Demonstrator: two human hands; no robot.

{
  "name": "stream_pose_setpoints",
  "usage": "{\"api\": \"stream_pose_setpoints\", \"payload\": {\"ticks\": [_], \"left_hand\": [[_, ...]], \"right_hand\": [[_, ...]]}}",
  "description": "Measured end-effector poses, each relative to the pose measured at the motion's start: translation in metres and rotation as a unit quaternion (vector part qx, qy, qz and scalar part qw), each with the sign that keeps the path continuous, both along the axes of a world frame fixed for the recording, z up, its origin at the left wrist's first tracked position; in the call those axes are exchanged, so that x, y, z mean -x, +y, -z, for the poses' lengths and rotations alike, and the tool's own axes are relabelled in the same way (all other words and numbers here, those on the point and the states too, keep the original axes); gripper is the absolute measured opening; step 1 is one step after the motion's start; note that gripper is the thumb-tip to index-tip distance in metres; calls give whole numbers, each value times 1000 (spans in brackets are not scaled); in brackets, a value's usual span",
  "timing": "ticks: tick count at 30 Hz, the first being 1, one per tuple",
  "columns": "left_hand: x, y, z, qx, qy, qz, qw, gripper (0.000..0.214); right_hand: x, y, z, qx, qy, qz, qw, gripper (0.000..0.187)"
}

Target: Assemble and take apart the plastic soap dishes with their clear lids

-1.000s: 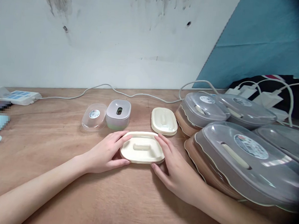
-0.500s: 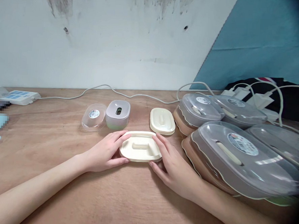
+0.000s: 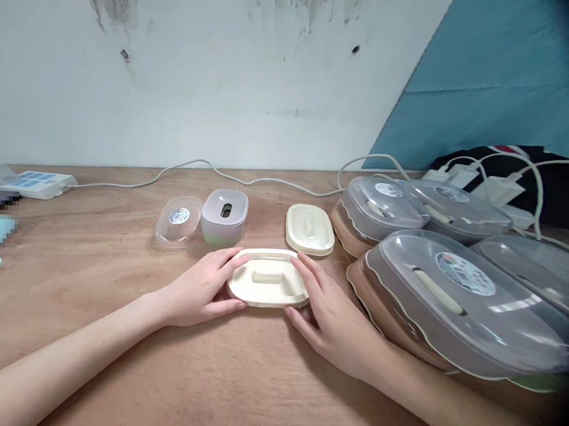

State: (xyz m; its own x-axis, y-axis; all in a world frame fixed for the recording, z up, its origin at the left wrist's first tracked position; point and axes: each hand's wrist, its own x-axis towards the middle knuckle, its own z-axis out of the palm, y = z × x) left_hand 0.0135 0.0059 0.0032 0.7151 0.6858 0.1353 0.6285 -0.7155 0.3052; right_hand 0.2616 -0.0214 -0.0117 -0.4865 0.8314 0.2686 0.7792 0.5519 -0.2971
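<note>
A cream plastic lid (image 3: 268, 279) with a raised bar in its middle lies on the table in front of me. My left hand (image 3: 207, 285) grips its left end, fingers on the far rim and thumb at the near edge. On the opposite end, my right hand (image 3: 324, 308) holds it the same way. Just beyond it sits a smaller cream lid (image 3: 309, 229). To the left stands a small container (image 3: 224, 219), greyish above and green below, with a dark slot in its top. Beside that is a clear lid (image 3: 178, 226) with a round label.
Large lidded containers (image 3: 452, 300) with wavy edges fill the right side of the wooden table (image 3: 110, 382). A white cable (image 3: 277, 182) runs along the wall to a power strip (image 3: 38, 185) at left. White plugs (image 3: 498, 187) stand behind the containers.
Both hands keep the same grip on the cream lid, which stays in place. The view has shifted very slightly.
</note>
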Motion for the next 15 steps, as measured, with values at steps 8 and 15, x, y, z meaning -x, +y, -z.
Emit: {"api": "stream_pose_setpoints", "payload": {"ticks": [8,15], "left_hand": [[-1,17,-14,-215,-62,-159,962,39],[-10,62,-20,-154,45,-288,944,50]], "right_hand": [[0,-2,1,-8,-1,-1,1000,57],[-1,-3,2,-20,-8,4,1000,57]]}}
